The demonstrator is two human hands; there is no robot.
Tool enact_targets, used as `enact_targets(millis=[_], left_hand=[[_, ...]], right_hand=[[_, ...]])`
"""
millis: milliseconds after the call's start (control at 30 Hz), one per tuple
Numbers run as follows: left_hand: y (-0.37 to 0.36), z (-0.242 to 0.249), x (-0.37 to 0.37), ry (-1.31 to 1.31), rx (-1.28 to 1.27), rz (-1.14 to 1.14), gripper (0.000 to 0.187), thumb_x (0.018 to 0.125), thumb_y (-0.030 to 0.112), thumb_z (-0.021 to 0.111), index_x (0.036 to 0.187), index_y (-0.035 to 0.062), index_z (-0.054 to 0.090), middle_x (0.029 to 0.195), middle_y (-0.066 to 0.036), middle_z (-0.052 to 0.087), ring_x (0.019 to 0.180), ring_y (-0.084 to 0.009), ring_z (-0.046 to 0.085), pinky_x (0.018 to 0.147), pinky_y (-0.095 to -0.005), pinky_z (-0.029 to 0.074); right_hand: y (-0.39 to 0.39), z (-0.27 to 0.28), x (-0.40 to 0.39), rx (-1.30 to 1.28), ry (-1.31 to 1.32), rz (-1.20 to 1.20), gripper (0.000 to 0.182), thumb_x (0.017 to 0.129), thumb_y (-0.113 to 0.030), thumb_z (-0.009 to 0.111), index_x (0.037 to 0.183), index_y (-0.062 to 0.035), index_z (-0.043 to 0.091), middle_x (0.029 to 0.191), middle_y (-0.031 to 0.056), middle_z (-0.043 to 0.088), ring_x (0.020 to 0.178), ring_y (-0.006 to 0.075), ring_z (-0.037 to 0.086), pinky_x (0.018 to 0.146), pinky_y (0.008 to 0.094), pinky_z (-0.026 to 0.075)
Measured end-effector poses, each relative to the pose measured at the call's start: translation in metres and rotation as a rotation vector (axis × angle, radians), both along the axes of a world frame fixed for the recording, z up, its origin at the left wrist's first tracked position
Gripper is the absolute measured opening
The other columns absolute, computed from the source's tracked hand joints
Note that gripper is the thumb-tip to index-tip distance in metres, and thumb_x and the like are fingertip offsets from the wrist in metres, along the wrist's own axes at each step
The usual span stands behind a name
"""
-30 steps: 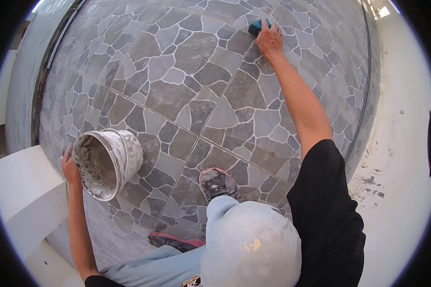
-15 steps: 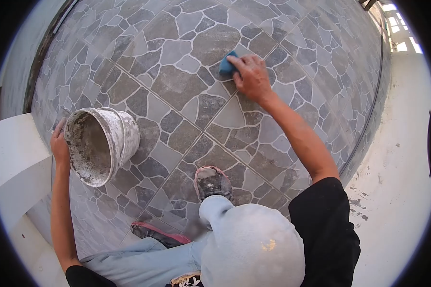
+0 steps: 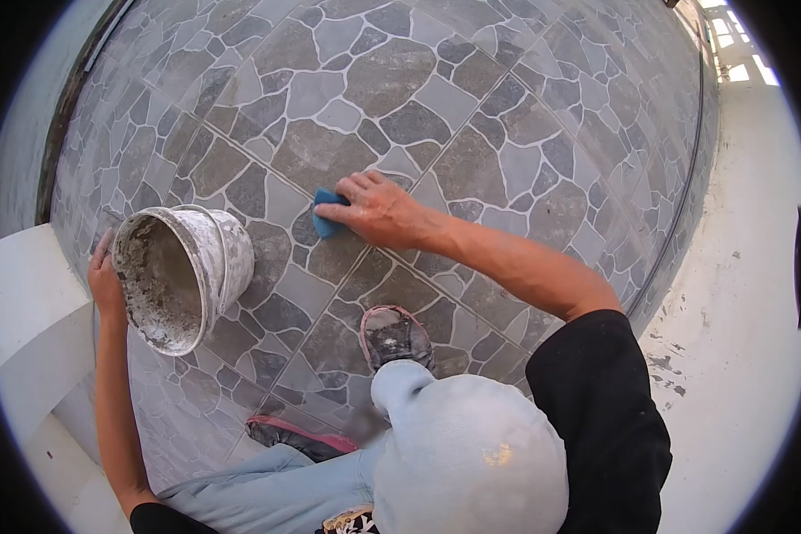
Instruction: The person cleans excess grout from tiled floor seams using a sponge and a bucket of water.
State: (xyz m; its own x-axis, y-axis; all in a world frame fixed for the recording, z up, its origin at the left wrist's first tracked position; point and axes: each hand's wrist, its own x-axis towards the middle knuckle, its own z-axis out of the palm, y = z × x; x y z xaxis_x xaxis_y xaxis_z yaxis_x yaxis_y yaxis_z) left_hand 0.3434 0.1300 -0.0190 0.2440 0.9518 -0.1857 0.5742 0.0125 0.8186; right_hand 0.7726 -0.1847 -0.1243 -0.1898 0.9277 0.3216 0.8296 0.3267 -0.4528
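My right hand (image 3: 378, 210) is closed around a blue sponge (image 3: 328, 214) and presses it to the stone-patterned tile floor (image 3: 320, 147), close to a straight joint between tiles. At the left, my left hand (image 3: 107, 278) is at the outer rim of a white, cement-smeared bucket (image 3: 231, 258), its fingers pointing up along the edge. Greyish residue coats the bucket's inner wall, and the wire handle hangs over its right side. Part of my left hand's grip is hidden at the rim.
My shoe (image 3: 396, 338) stands on the tiles in front of my knee, with the other shoe (image 3: 298, 438) to its left. A white curved ledge (image 3: 36, 276) borders the left side. Along the right runs a pale wall (image 3: 730, 267) with flaking paint.
My right hand has swept the sponge leftward and toward me across the tiles. My left hand stays at the bucket; the view has shifted slightly.
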Motion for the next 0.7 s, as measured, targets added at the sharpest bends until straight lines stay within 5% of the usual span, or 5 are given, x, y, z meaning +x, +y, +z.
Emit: enact_targets(millis=[167, 233, 433, 567, 700], left_hand=[[-0.013, 0.013, 0.014, 0.089, 0.019, 0.001, 0.048, 0.094, 0.005, 0.047, 0.139, -0.0013, 0.06, 0.132, -0.013, 0.065, 0.11, -0.017, 0.065, 0.097, -0.0272, 0.048], [-0.018, 0.018, 0.019, 0.127, 0.069, -0.016, 0.047, 0.093, 0.004, 0.047, 0.139, -0.0021, 0.06, 0.131, -0.013, 0.066, 0.11, -0.0175, 0.066, 0.097, -0.0276, 0.049], [-0.011, 0.008, 0.008, -0.069, -0.036, -0.122, 0.048, 0.093, 0.002, 0.049, 0.139, -0.0072, 0.056, 0.13, -0.017, 0.065, 0.11, -0.0223, 0.067, 0.095, -0.031, 0.054], [-0.018, 0.012, 0.021, -0.053, -0.04, -0.038, 0.047, 0.094, 0.004, 0.05, 0.139, -0.0082, 0.055, 0.128, -0.016, 0.066, 0.108, -0.0221, 0.068, 0.093, -0.0306, 0.054], [-0.019, 0.017, 0.029, -0.046, -0.056, -0.049, 0.046, 0.094, 0.006, 0.05, 0.138, -0.0087, 0.056, 0.128, -0.016, 0.066, 0.107, -0.0228, 0.068, 0.094, -0.0313, 0.053]], right_hand=[[0.032, -0.021, 0.264, -0.051, -0.412, -1.121, 0.038, 0.09, -0.019, 0.06, 0.128, -0.0178, 0.064, 0.116, 0.0177, 0.063, 0.108, 0.0388, 0.063, 0.092, 0.0504, 0.05], [0.016, -0.012, 0.31, -0.363, -0.177, -1.399, 0.037, 0.091, -0.021, 0.06, 0.128, -0.0188, 0.064, 0.118, 0.0157, 0.063, 0.114, 0.0394, 0.06, 0.095, 0.0504, 0.049], [-0.091, -0.017, 0.248, -0.128, -0.388, -1.048, 0.036, 0.085, -0.013, 0.063, 0.12, -0.0201, 0.065, 0.122, 0.0075, 0.062, 0.122, 0.0314, 0.056, 0.098, 0.0487, 0.047], [-0.25, -0.012, 0.272, -0.338, -0.397, -1.435, 0.035, 0.084, -0.009, 0.062, 0.116, -0.0203, 0.067, 0.114, 0.0056, 0.065, 0.116, 0.0288, 0.058, 0.093, 0.0481, 0.046], [-0.265, -0.018, 0.267, -0.182, -0.372, -1.536, 0.024, 0.082, -0.011, 0.063, 0.103, -0.0192, 0.072, 0.108, 0.0054, 0.066, 0.11, 0.0297, 0.059, 0.091, 0.0472, 0.045]])
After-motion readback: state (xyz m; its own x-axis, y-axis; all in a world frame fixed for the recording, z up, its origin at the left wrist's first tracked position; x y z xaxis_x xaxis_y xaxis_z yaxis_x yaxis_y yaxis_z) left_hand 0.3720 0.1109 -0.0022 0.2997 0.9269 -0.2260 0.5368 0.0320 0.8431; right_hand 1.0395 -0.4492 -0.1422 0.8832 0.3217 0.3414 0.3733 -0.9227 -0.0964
